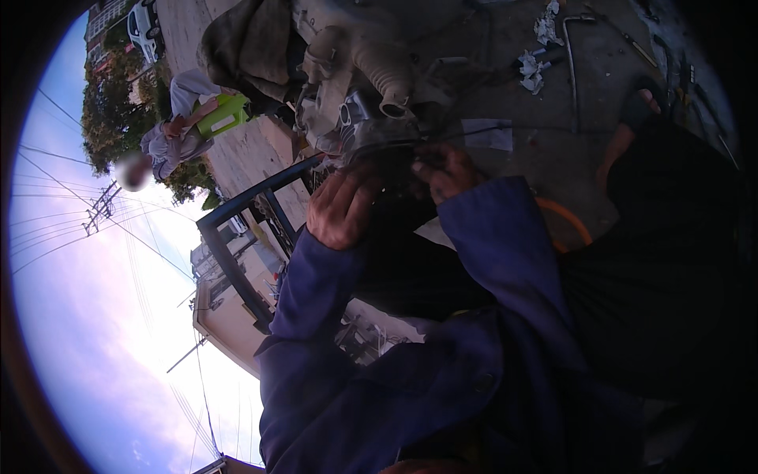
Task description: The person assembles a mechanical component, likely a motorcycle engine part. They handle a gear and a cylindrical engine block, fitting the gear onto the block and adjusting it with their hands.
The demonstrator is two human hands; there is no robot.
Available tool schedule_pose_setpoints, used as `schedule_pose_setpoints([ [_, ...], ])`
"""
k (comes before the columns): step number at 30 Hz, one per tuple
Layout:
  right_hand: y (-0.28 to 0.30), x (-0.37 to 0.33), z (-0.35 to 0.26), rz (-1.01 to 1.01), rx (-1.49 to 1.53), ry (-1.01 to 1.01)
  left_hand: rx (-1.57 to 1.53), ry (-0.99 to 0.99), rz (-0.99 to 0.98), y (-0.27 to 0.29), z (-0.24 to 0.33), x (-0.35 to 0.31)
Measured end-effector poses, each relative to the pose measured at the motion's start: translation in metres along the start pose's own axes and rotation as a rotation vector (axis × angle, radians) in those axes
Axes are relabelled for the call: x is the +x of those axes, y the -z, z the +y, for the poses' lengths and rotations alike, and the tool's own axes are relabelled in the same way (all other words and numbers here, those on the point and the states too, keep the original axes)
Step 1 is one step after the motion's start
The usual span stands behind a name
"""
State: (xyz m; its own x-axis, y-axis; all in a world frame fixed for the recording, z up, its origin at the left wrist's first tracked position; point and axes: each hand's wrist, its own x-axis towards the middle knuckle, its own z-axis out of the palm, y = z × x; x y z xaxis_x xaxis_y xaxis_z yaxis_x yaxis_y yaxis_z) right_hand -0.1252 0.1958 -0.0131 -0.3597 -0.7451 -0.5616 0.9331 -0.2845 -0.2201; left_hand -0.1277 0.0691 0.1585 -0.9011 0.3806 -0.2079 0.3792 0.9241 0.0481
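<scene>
My left hand [345, 207] curls its fingers over the edge of a dark part whose kind I cannot make out in the shade. Close by on its right, my right hand [448, 171] has its fingers bent together in a pinch; what sits in them is too dark to tell. Just beyond both hands lies a greasy engine or gearbox assembly [335, 130] with metal housings. A ribbed rubber boot [384, 73] stands out from it. A thin dark cable [482, 130] stretches from near my right fingers across a pale sheet [499, 141].
Upper right, an L-shaped metal bar [572, 71], crumpled foil or paper [546, 30] and several tools lie on the ground. An orange ring-like piece [567, 221] is beside my leg. A dark metal frame [229, 245] rises at left. Farther off stands a person with a green container [223, 115].
</scene>
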Motion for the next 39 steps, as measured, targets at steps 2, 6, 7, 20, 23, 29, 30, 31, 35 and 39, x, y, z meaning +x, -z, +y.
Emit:
schedule_pose_setpoints([
  [2, 0.001, 0.001, 0.001, 0.005, -0.008, 0.011, -0.012, -0.009, 0.0, -0.003, -0.004, -0.005],
  [6, 0.001, 0.003, 0.007, 0.006, -0.005, 0.05, -0.014, -0.028, 0.003, -0.004, -0.004, -0.004],
  [7, 0.0, 0.003, 0.006, 0.01, -0.015, 0.042, -0.018, -0.032, 0.008, -0.005, -0.004, -0.004],
  [20, 0.003, 0.004, 0.011, -0.035, -0.011, 0.129, -0.061, 0.144, -0.079, -0.015, 0.004, 0.004],
  [23, 0.007, 0.006, 0.011, -0.081, -0.042, 0.157, -0.058, 0.183, -0.102, -0.013, 0.009, 0.007],
  [29, 0.009, 0.003, 0.005, -0.108, -0.142, 0.227, -0.026, 0.181, -0.05, -0.022, 0.012, 0.005],
  [30, 0.009, 0.003, 0.004, -0.098, -0.192, 0.254, -0.028, 0.192, -0.054, -0.021, 0.012, 0.005],
  [31, 0.007, 0.003, 0.001, -0.084, -0.182, 0.235, -0.029, 0.203, -0.059, -0.02, 0.012, 0.006],
  [35, 0.003, 0.008, 0.007, 0.037, -0.48, 0.47, -0.041, 0.195, -0.033, -0.023, 0.01, 0.006],
  [39, 0.005, 0.008, 0.009, 0.103, -0.678, 0.656, -0.046, 0.194, -0.028, -0.022, 0.008, 0.009],
])
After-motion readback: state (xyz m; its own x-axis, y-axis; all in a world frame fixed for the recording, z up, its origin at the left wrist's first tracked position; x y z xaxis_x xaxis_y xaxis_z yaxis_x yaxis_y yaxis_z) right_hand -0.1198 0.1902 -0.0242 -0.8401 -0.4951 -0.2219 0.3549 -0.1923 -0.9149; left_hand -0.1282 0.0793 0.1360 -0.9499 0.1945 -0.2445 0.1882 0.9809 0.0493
